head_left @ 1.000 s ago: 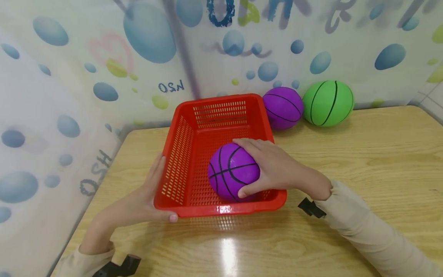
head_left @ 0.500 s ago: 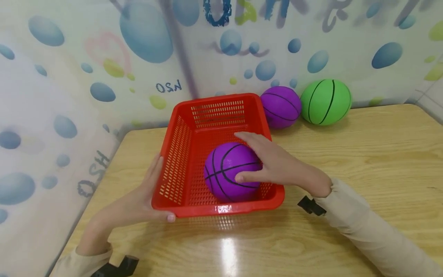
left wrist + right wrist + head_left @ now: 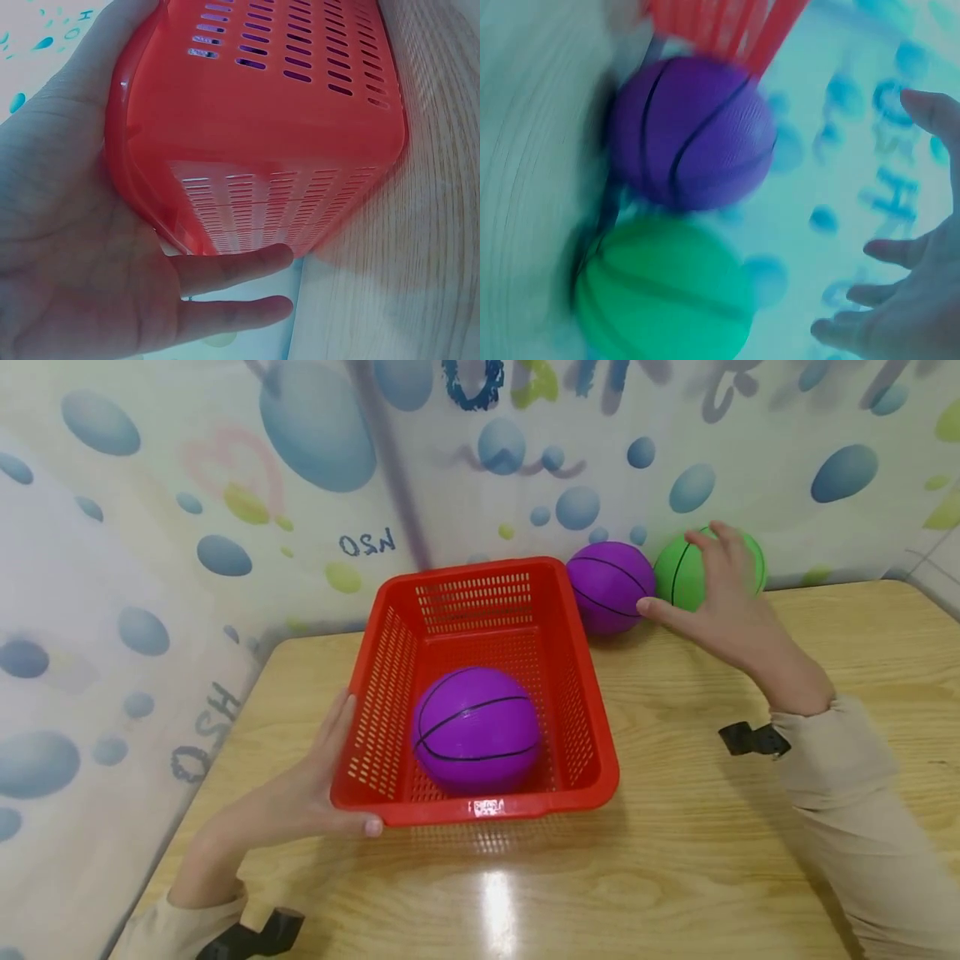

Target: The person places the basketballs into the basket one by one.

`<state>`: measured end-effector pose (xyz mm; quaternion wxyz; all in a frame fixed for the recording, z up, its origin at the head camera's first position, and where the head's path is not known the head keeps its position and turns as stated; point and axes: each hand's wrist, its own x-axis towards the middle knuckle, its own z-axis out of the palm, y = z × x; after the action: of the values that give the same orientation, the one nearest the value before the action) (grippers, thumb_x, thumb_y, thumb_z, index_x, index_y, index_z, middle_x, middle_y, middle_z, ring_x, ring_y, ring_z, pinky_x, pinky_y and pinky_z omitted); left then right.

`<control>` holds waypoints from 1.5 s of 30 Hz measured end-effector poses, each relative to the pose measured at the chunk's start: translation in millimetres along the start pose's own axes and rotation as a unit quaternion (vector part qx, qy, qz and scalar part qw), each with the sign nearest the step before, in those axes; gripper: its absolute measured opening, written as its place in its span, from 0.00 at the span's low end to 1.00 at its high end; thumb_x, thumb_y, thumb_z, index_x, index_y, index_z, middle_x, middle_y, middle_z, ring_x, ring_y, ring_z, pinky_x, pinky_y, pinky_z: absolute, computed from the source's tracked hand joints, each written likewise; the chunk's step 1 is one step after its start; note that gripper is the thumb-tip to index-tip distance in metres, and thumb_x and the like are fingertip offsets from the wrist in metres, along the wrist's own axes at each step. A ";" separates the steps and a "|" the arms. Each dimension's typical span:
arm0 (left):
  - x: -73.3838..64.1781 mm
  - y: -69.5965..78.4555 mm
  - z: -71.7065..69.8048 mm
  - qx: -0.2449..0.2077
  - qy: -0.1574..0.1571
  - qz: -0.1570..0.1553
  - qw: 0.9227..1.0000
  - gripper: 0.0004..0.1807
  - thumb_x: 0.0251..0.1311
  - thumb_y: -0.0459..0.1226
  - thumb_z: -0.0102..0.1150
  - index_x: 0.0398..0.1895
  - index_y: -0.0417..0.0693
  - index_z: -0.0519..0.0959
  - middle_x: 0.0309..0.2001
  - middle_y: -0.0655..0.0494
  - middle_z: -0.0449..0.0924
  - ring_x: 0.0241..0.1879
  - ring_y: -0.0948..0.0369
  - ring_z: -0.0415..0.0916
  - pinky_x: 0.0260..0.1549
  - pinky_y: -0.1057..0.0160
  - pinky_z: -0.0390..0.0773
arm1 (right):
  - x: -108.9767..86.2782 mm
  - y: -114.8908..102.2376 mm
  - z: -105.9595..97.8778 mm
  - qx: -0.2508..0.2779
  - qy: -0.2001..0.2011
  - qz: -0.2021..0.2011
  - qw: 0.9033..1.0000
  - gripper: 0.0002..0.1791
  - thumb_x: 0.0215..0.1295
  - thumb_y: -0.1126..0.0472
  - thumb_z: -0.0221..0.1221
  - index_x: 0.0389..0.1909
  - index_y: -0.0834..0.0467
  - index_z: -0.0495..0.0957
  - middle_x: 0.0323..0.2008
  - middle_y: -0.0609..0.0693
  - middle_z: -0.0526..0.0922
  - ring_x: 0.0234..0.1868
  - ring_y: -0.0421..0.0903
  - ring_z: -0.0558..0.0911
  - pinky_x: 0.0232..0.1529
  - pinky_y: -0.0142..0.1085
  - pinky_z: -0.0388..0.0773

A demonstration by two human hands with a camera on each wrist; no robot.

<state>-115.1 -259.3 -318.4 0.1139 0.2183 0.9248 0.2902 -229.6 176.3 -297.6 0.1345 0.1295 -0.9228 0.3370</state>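
My left hand (image 3: 300, 793) rests against the front left corner of a red plastic basket (image 3: 480, 812), thumb along the front rim. In the left wrist view, two straight fingers (image 3: 232, 271) lie along the basket's slotted side. A purple basketball (image 3: 477, 731) sits inside the basket, untouched. My right hand (image 3: 738, 610) is raised with spread fingers and holds nothing. It overlaps a green basketball (image 3: 678, 572) in the head view, and its thumb points towards a second purple basketball (image 3: 609, 587). The right wrist view shows a gap between the hand and both balls.
The basket stands on a wooden table (image 3: 660, 860). Its right back corner is close to the second purple ball. Behind the balls, a wall (image 3: 465, 518) with blue and green dots runs along the table's back edge, and another stretch closes the left side.
My right hand has let go of the purple basketball in the basket and moved right and back to the other two balls. The released ball has rolled slightly left. My left hand stays put.
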 end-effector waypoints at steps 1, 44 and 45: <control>0.5 0.1 -0.2 0.000 -0.001 0.002 1.000 0.66 0.33 0.50 0.68 0.64 0.60 0.24 0.64 0.62 0.15 0.63 0.59 0.22 0.52 0.43 0.53 | 1.0 7.2 -3.7 -0.012 0.006 0.017 1.000 0.48 0.49 0.43 0.57 0.64 0.58 0.42 0.65 0.51 0.33 0.64 0.52 0.37 0.54 0.59 0.45; 1.7 2.3 -1.4 0.003 -0.006 -0.006 1.000 0.66 0.33 0.49 0.69 0.63 0.60 0.23 0.64 0.62 0.15 0.63 0.59 0.24 0.52 0.44 0.55 | 5.1 72.0 0.7 -0.159 0.083 0.099 0.979 0.52 0.39 0.49 0.65 0.60 0.70 0.49 0.54 0.71 0.48 0.51 0.69 0.53 0.45 0.60 0.51; 1.7 2.6 -1.3 0.001 -0.007 -0.006 1.000 0.66 0.33 0.49 0.69 0.63 0.60 0.23 0.64 0.63 0.15 0.63 0.59 0.24 0.52 0.44 0.54 | 5.0 73.3 1.5 -0.149 0.079 0.092 0.981 0.53 0.39 0.50 0.66 0.60 0.70 0.47 0.55 0.71 0.48 0.52 0.69 0.52 0.47 0.60 0.51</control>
<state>-116.1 -257.3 -316.0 0.1219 0.2147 0.9257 0.2867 -258.7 228.8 -340.1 0.1928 -0.0043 -0.9571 0.2162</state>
